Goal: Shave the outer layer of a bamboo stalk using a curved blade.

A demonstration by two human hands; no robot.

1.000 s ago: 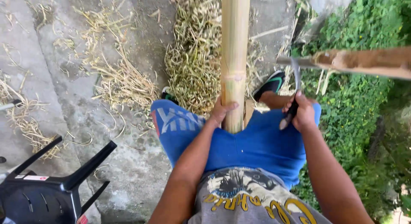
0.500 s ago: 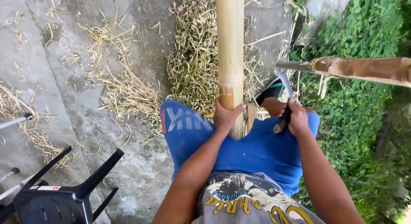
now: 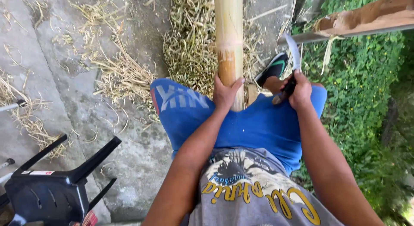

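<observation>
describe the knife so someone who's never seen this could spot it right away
Start at the thick bamboo pole running up the middle. Right of it, above the blue shorts, the right hand grips a dark handle. The knife is the only curved, shiny metal blade, pointing up.

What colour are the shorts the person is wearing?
Blue shorts, with pale lettering on one leg; seen in the head view.

tan bamboo pole, blue shorts, black chair, grey printed shirt
</observation>
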